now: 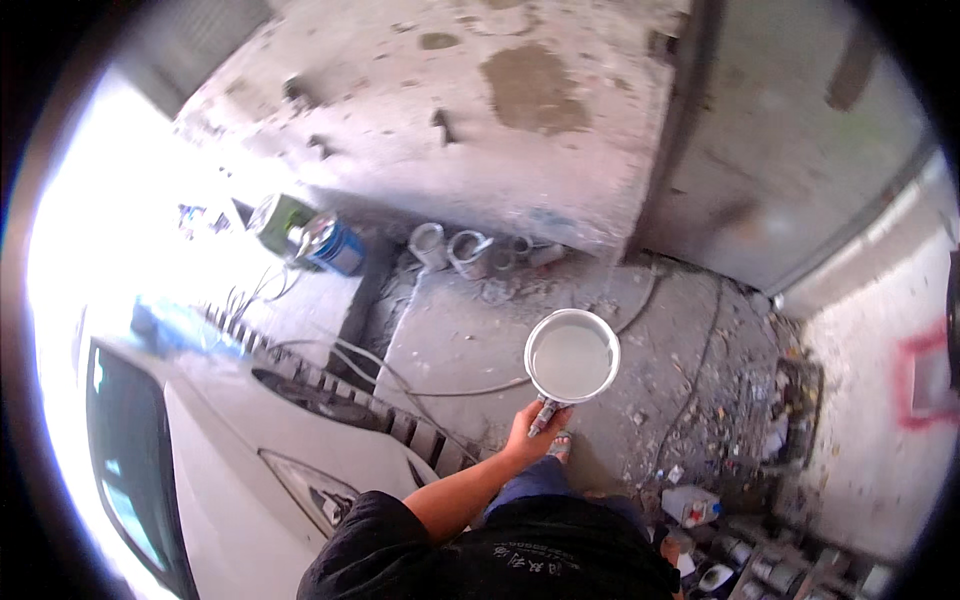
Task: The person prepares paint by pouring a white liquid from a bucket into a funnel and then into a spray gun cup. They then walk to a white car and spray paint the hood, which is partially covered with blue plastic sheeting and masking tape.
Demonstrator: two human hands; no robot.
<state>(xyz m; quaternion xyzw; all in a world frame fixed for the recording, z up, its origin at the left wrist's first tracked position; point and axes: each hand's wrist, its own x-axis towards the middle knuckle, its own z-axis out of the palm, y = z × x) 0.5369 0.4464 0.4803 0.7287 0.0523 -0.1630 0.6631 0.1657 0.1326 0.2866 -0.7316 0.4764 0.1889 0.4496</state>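
A round white cup (572, 355) stands out in front of me, seen from above, with a pale, milky filling inside. At its near side is a metal fitting (543, 418), much like the back of a spray gun. My left hand (533, 428) is closed around this part, just below the rim, and the fingers are partly hidden under the cup. To the right of my black shirt a small patch of skin shows, perhaps my right hand (671, 547). Its fingers cannot be made out.
A white car (250, 440) stands close on my left. Hoses (470, 391) cross the concrete floor. Used buckets (467, 255) and a blue can (333, 243) line the stained wall (400, 150). Rubble (740, 420), a plastic jug (690, 506) and several containers lie on the right.
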